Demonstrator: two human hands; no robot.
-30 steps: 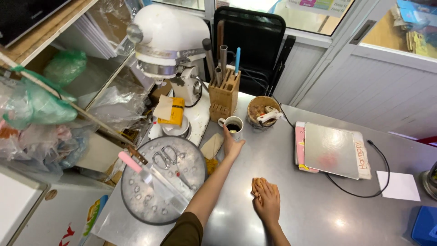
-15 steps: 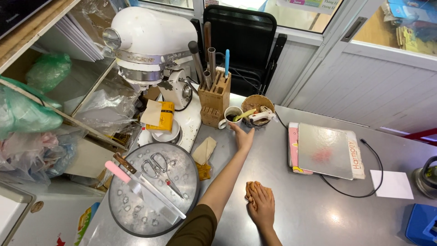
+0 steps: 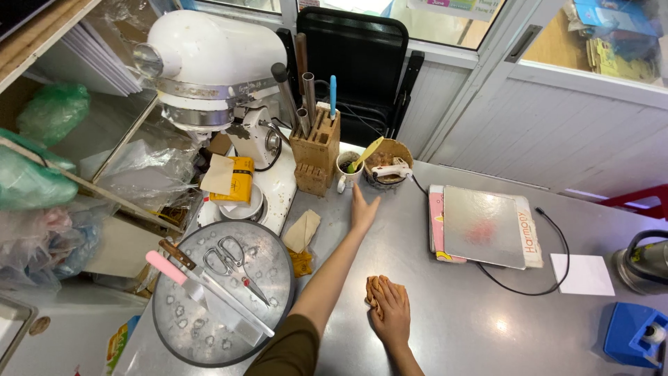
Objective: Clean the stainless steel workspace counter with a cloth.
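My left hand (image 3: 362, 209) stretches forward over the steel counter (image 3: 452, 320), fingers apart and empty, just short of a white cup (image 3: 347, 169) that holds a yellow spatula (image 3: 367, 152). My right hand (image 3: 391, 311) lies flat on the counter, pressing down on a brown cloth (image 3: 372, 290) that shows at its left edge. Behind the cup stands a wooden knife block (image 3: 316, 150) with several handles sticking up.
A white stand mixer (image 3: 209, 69) stands at the back left. A round metal lid (image 3: 216, 299) carries scissors (image 3: 233, 261) and a pink-handled scraper (image 3: 174, 271). A brown bowl (image 3: 390, 161), a flat scale (image 3: 483, 226), white paper (image 3: 581, 273) and a blue box (image 3: 637, 333) sit to the right.
My left hand has drawn back a little from the white cup, and a yellow spatula now stands in it. The view shifted down and left. My right hand stays on the cloth.
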